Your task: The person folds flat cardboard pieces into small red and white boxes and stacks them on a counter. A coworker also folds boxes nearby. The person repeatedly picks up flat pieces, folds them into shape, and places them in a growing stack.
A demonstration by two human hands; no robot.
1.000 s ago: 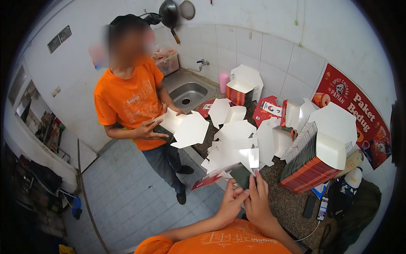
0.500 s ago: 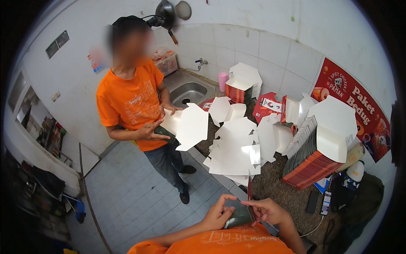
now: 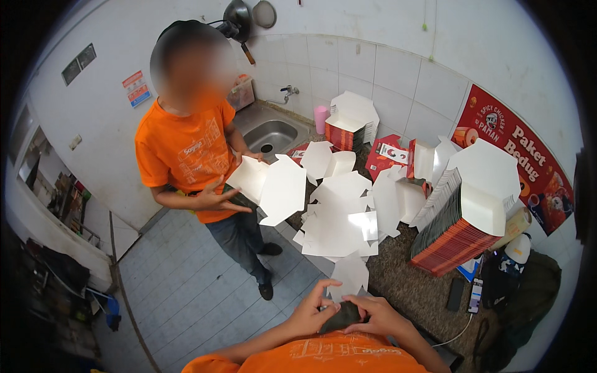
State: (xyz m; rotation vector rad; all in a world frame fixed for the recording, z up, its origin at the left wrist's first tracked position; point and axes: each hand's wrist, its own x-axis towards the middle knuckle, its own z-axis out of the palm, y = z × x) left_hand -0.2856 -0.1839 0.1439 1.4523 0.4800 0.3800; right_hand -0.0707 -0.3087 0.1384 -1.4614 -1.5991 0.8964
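Note:
Close to my body, both hands grip a folding cardboard food box (image 3: 349, 275), its flap white and its outer side dark green. My left hand (image 3: 311, 313) curls round the left side, thumb on the dark panel and index finger raised along the edge. With fingers bent, my right hand (image 3: 378, 316) pinches the right side; part of the box is hidden behind the fingers. Just beyond, flat white box blanks (image 3: 339, 217) lie in a loose pile on the counter. Across from me a co-worker holds a partly folded white box (image 3: 281, 194) in both hands.
A tall stack of nested red-and-green boxes (image 3: 451, 239) stands on the right of the speckled counter (image 3: 395, 283), with a smaller stack (image 3: 343, 135) farther back. A steel sink (image 3: 249, 124), a pink cup (image 3: 321, 118), a phone (image 3: 475, 296) on a cable and a dark bag (image 3: 528, 298) are also there.
The box in my hands has turned so its white flap now faces up, and my right fingers have drawn inward. The co-worker's lower hand has opened and spread beneath their box.

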